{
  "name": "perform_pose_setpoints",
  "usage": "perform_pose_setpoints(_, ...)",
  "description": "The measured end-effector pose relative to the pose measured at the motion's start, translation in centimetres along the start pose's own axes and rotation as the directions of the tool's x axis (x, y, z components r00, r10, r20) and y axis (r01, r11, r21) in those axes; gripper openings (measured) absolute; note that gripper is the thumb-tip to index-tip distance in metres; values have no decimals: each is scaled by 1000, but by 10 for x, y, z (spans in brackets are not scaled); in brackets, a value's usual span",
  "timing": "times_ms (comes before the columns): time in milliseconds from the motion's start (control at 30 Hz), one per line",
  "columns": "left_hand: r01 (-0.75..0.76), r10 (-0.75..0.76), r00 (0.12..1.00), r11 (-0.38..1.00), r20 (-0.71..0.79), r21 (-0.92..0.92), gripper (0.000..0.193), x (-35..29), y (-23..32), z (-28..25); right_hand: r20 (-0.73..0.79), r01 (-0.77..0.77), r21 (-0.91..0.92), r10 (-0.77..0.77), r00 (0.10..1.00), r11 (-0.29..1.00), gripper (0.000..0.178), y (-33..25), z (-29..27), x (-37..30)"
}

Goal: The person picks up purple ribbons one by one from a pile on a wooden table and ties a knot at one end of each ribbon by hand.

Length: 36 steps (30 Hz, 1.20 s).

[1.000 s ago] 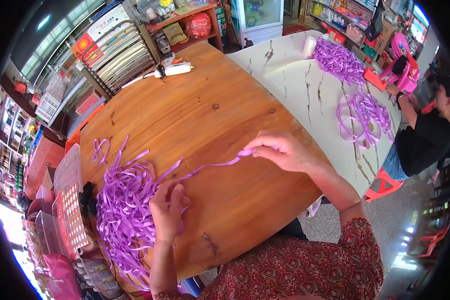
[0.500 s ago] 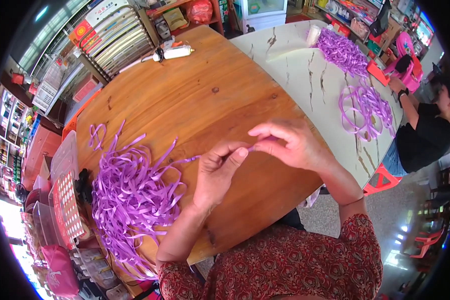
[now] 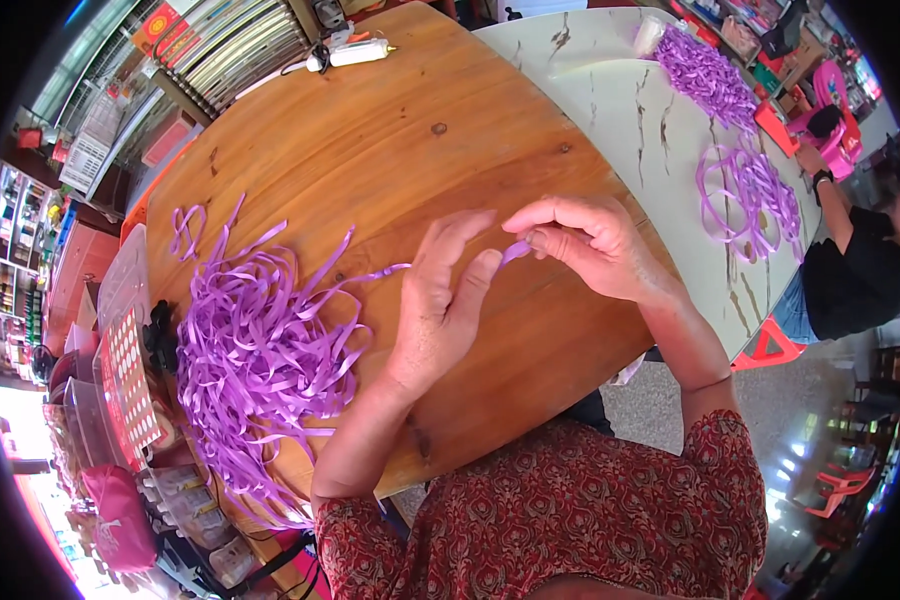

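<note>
A short stretch of purple ribbon (image 3: 515, 252) runs between my two hands above the wooden table. My right hand (image 3: 595, 250) pinches it between thumb and fingertips, with the index finger arched over. At my left hand (image 3: 438, 290) the ribbon passes behind the thumb tip and comes out on the far side toward a loose tail. The thumb and raised index finger there are apart; the grip's inner part is hidden. Left of that hand lies a large tangled pile of purple ribbon (image 3: 260, 350), a few strands trailing toward my fingers.
The wooden table (image 3: 370, 130) meets a white marbled table (image 3: 610, 110) on the right. More purple ribbon (image 3: 705, 80) and looped strands (image 3: 750, 205) lie there, near a person in black (image 3: 860, 260). A white power strip (image 3: 360, 52) sits at the far edge. Plastic boxes line the left.
My hands have risen slightly in view, and the left index finger has lifted away from the thumb. More ribbon shows between my hands. The view has shifted, moving the tables upward.
</note>
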State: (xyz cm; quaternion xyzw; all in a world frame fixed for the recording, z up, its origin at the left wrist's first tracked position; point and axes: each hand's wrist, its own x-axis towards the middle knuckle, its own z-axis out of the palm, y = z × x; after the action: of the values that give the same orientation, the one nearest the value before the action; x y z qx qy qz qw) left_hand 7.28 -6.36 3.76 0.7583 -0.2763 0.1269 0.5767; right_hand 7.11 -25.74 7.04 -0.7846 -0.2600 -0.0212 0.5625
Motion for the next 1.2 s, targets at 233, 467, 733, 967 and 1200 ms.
perform_pose_setpoints(233, 661, -611, 750, 686, 254, -304, 12, -2, 23, -2, -77, 2, -41, -6, 997, 999, 18, -1, 0, -6)
perform_pose_setpoints(467, 451, -459, 884, 788, 87, -419, 3, -3, 10, -4, -197, 78, -179, -114, 974, 981, 22, -3, -15, -8)
perform_pose_setpoints(733, 380, -378, 922, 845, 83, -376, 3, -7, 7, -4, 114, 403, -762, -508, 854, 507, 34, -20, 12, -5)
perform_pose_setpoints(967, 471, -412, 882, 775, 227, -421, 11, -7, 16, -4, 89, 423, -704, -521, 849, 570, 28, -8, 6, -11)
perform_pose_setpoints(1200, -15, 9, 998, 995, 57, 99, 14, -5, 27, -3, -79, 254, -377, -304, 949, 891, 22, -2, 4, -13)
